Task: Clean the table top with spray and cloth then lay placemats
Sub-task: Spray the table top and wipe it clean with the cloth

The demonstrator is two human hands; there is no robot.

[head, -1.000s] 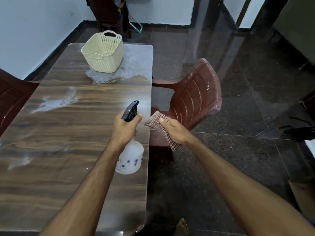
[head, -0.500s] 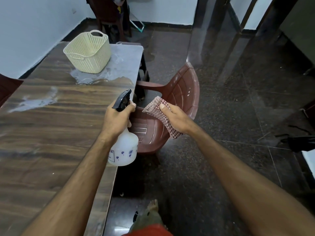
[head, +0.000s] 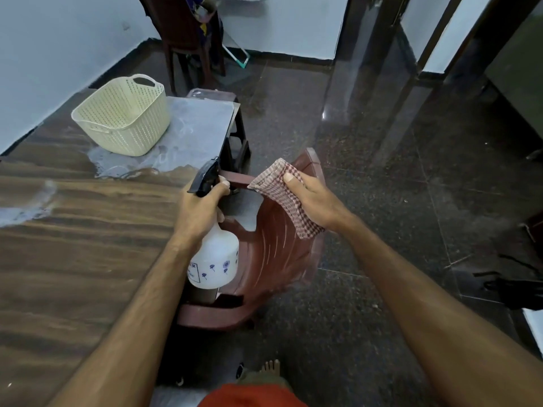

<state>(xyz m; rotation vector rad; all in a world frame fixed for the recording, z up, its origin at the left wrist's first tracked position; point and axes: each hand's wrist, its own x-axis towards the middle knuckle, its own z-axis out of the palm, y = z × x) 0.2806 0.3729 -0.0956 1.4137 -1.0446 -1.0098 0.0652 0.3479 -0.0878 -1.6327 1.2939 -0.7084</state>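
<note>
My left hand grips the neck of a white spray bottle with a black trigger head, held just past the right edge of the wooden table. A red-and-white checked cloth hangs from my right hand, which holds it with the thumb on top, above the back of a brown plastic chair. Wet, pale smears lie on the table's far end and left side. No placemats are in view.
A cream plastic basket stands on the table's far end. A brown stool or small table sits beyond the table's corner. Another dark chair is against the far wall. The granite floor stretches to the right.
The view has shifted right along the table's edge; both hands, with bottle and cloth, now hang over the brown chair instead of the table top.
</note>
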